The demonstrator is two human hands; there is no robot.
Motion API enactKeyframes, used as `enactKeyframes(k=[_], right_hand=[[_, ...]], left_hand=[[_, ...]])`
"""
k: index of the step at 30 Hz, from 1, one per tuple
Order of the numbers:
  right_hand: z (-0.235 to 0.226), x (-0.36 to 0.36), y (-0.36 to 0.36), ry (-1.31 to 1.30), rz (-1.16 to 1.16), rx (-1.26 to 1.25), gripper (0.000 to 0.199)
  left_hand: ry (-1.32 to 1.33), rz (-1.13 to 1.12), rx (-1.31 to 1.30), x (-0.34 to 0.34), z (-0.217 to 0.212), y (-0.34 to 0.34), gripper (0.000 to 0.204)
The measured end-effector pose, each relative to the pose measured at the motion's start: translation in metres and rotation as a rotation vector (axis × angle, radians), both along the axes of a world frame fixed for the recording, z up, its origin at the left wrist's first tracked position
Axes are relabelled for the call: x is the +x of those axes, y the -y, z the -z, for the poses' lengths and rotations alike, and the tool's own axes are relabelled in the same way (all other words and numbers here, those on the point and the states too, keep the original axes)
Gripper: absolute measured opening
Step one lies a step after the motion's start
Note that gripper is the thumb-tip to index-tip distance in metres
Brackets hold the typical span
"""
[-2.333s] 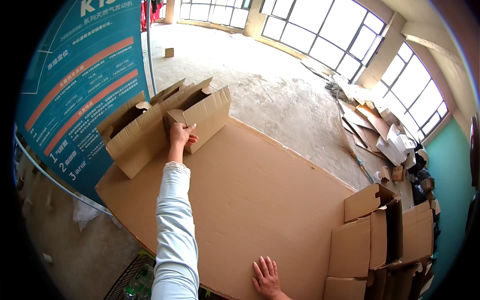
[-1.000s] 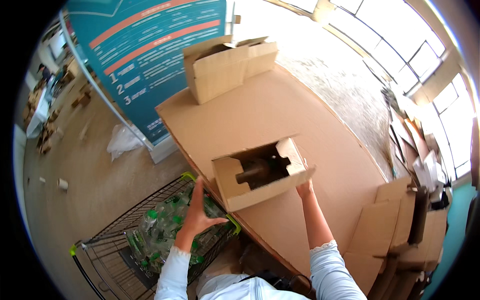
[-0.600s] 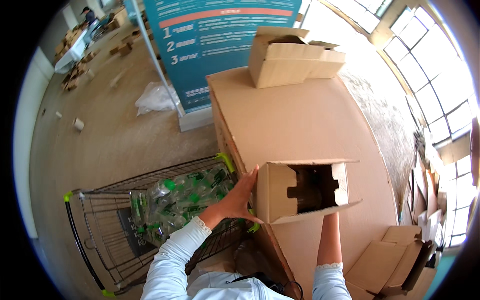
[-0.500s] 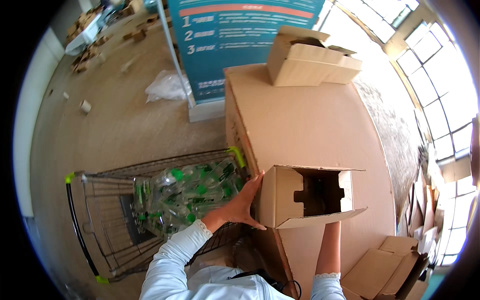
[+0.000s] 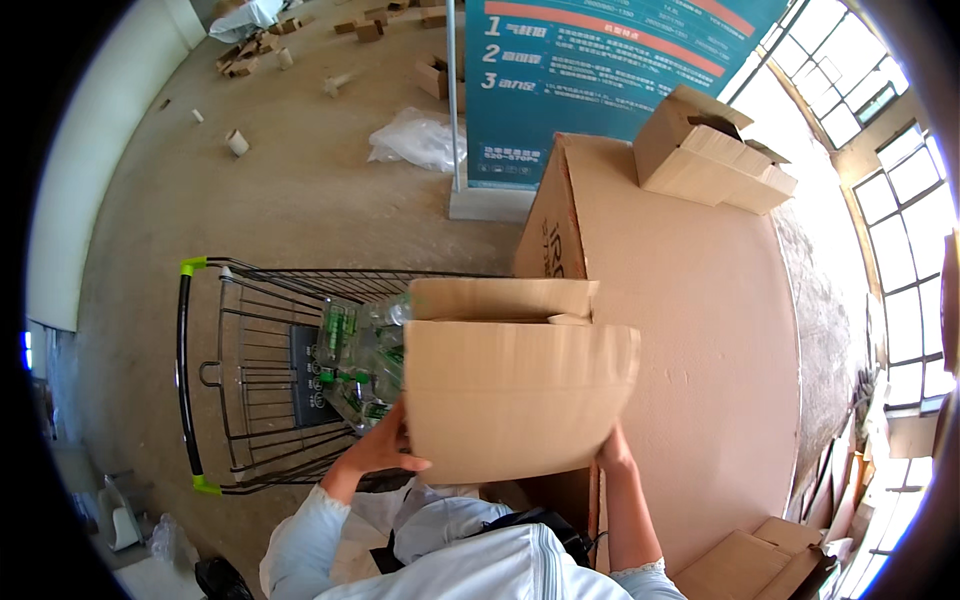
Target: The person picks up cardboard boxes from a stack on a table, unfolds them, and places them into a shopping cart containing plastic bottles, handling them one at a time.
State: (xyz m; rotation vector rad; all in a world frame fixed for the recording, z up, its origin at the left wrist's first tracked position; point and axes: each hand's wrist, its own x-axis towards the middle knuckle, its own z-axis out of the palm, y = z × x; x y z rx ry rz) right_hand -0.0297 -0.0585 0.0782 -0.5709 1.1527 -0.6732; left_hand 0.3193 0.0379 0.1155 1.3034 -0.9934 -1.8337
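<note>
Swung from the desk (image 5: 690, 300), a box (image 5: 515, 395) is hanging mid-frame over the cart (image 5: 230, 380), both hands gripping its sides: left hand (image 5: 378, 445), right hand (image 5: 612, 452).

Trolley (image 5: 215, 400) of bottles (image 5: 355, 365), blue banner (image 5: 600, 70)

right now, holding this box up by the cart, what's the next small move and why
Probably lower the cardboard box toward the wire cart. The left hand and right hand grip its sides, it hangs partly over the cart, and bottles lie in the basket below.
</note>
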Motion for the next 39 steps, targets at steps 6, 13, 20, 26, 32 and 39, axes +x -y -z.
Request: enactKeyframes(k=[6,13,20,26,32,39], right_hand=[[0.01,0.072,-0.005,0.407,-0.617,0.162,0.089],[0.018,0.149,-0.009,0.356,-1.012,0.452,0.095],[-0.004,0.189,-0.05,0.437,-1.016,0.691,0.101],[-0.037,0.19,-0.069,0.497,-0.944,0.639,0.104],[-0.087,0.156,-0.038,0.405,-0.747,0.168,0.107],[-0.108,0.046,-0.036,0.242,-0.274,-0.401,0.113]], left_hand=[[0.192,-0.215,0.208,0.057,-0.02,-0.077,0.12],[0.198,-0.218,0.764,0.104,-0.032,-0.096,0.099],[0.368,-0.122,1.0,0.167,-0.047,-0.112,0.111],[0.427,-0.109,1.014,0.184,-0.094,-0.105,0.105],[0.48,-0.105,0.465,0.159,-0.123,-0.048,0.092],[0.582,0.243,-0.121,0.126,-0.089,0.058,0.088]])
